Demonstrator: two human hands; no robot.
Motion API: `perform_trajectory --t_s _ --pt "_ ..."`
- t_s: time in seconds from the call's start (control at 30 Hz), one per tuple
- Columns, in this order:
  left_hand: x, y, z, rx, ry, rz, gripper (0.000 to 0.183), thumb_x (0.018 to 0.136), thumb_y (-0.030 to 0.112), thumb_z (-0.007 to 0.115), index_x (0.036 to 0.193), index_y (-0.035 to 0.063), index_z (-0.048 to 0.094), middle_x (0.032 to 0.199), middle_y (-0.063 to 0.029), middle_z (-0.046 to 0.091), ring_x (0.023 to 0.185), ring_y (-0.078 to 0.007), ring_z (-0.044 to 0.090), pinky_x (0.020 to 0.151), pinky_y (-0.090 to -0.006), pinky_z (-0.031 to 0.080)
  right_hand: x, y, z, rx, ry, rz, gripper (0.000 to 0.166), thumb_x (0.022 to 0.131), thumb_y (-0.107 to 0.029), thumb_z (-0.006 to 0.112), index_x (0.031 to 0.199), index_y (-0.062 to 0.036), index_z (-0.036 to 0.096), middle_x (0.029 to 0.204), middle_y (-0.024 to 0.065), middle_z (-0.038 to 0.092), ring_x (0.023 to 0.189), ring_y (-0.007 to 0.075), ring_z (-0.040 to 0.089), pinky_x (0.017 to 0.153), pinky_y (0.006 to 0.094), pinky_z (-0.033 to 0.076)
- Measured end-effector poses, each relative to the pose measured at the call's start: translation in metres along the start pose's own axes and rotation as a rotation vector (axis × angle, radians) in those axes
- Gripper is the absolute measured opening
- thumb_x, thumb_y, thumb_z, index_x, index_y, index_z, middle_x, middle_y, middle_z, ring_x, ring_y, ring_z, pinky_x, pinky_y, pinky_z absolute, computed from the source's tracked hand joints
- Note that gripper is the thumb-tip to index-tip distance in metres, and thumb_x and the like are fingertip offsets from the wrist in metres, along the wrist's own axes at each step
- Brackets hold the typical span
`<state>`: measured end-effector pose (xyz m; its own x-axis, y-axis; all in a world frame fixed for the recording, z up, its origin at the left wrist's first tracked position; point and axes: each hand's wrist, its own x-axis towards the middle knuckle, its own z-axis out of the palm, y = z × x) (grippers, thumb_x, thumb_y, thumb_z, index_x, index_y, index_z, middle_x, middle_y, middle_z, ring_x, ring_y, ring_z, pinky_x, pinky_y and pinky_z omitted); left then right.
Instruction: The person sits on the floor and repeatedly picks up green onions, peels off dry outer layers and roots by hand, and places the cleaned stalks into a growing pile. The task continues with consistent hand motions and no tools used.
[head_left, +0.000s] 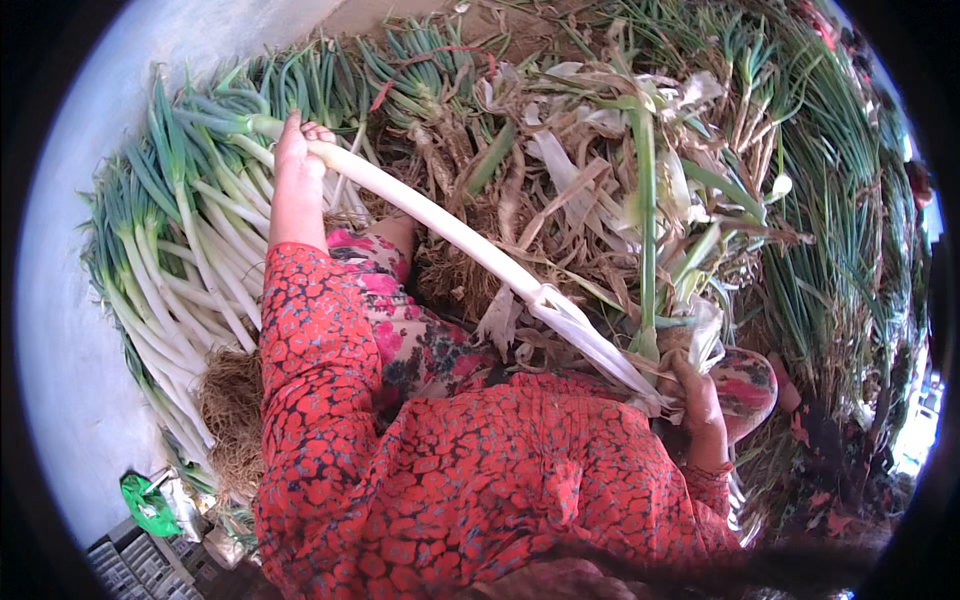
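A long white green-onion stalk (442, 221) slants across my lap, its green leaves towards the upper left. My left hand (298, 146) is closed around it just below the leaves. Towards the lower right, a loosened pale outer sheath (592, 337) hangs off the stalk in a twisted strip. My right hand (699, 394) grips the end of this peel beside my knee. A green leaf (645, 225) stands upright above that hand, partly blurred. The stalk's root end cannot be made out.
White-stemmed green onions (217, 255) lie stacked along the pale wall (67, 285) on the left. Dry peelings (577, 180) are heaped ahead. More green onions (840, 247) form a long pile on the right. A green bag (148, 504) lies at the lower left.
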<state>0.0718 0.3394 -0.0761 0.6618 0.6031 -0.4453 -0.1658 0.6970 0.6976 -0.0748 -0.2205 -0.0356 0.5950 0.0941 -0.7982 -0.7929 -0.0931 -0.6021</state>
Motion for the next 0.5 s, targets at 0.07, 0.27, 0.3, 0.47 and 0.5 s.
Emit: perform_trajectory --t_s 0.07,0.27,0.3,0.47,0.5 --pt "-0.001 -0.006 0.002 0.022 0.001 -0.007 0.03 0.085 0.024 0.051 0.062 0.0115 0.036 0.047 0.0016 0.032 0.04 -0.012 0.03 0.04 -0.0252 0.032 0.008 0.016 -0.011 -0.13 0.126 -0.19 0.027 0.087 -0.028 0.047 0.089 -0.003 0.056 0.073 0.0 0.051 0.066 0.0059 0.047 0.055 0.0203 0.037" --pt "-0.007 -0.028 0.03 -0.019 -0.167 -0.046 0.021 0.083 0.015 0.053 0.068 0.0077 0.039 0.053 -0.0012 0.037 0.043 -0.0128 0.035 0.042 -0.0262 0.036 0.023 -0.016 0.052 -1.077 0.087 -0.95 0.077 0.062 -0.028 0.073 0.12 0.0036 0.034 0.118 0.0225 0.038 0.111 0.0353 0.037 0.094 0.039 0.031" --pt "-0.004 -0.032 0.035 -0.044 -0.228 -0.049 0.02 0.083 0.014 0.053 0.07 0.0076 0.04 0.054 -0.0014 0.038 0.044 -0.0125 0.036 0.042 -0.0262 0.037 0.023 -0.021 0.068 -0.981 0.046 -0.94 0.08 0.061 -0.029 0.074 0.121 0.0041 0.033 0.122 0.0242 0.034 0.115 0.0386 0.032 0.097 0.0409 0.028" --pt "-0.095 -0.072 0.089 -0.215 -0.282 -0.085 0.012 0.083 0.016 0.053 0.085 0.0078 0.044 0.061 -0.003 0.044 0.047 -0.0129 0.041 0.044 -0.0275 0.04 0.071 0.003 0.135 -0.622 -0.387 -1.055 0.032 0.079 -0.01 0.054 0.109 0.0008 0.049 0.098 0.0108 0.053 0.088 0.0234 0.054 0.078 0.033 0.044" --pt "-0.107 -0.082 0.088 -0.172 -0.269 -0.195 0.012 0.083 0.016 0.053 0.087 0.0081 0.044 0.061 -0.0034 0.045 0.048 -0.0132 0.042 0.045 -0.0275 0.04 0.066 0.003 0.138 -0.56 -0.585 -0.73 0.035 0.082 -0.012 0.05 0.113 0.0013 0.045 0.095 0.005 0.054 0.081 0.02 0.055 0.074 0.0313 0.045"
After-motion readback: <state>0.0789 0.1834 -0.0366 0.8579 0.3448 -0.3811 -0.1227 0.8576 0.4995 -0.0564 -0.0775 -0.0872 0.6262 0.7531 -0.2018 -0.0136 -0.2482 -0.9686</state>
